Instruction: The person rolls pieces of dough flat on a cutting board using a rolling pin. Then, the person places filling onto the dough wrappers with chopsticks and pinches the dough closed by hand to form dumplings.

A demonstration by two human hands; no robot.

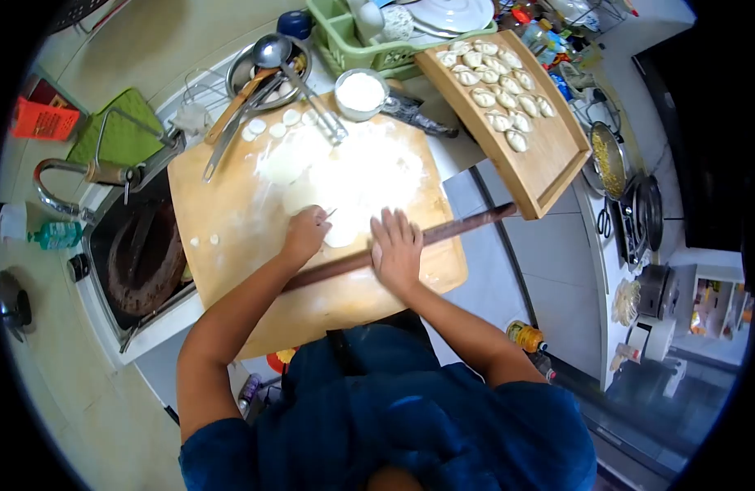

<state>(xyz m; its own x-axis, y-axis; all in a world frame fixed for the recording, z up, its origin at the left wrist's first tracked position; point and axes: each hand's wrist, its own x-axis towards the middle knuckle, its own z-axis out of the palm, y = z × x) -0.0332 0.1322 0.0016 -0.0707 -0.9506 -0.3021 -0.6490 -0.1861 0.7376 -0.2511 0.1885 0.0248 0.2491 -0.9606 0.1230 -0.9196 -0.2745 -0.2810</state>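
Observation:
A long dark wooden rolling pin (467, 226) lies slantwise over the near part of a floured wooden board (230, 184). My right hand (396, 252) rests flat on the pin, its fingers stretched out and somewhat apart. Just left of it, my left hand (305, 235) is closed, with the fingertips pinching the edge of a thin round dough wrapper (341, 235). More flat dough rounds (283, 166) lie in the flour beyond. Several small dough pieces (277, 130) sit near the board's far edge.
At the right, a wooden tray (557, 168) holds rows of dumplings. Behind the board stand a bowl of flour (362, 92), a metal bowl with a ladle (272, 51) and a green dish rack (332, 29). A sink (99, 245) lies left; a pan (608, 164) sits far right.

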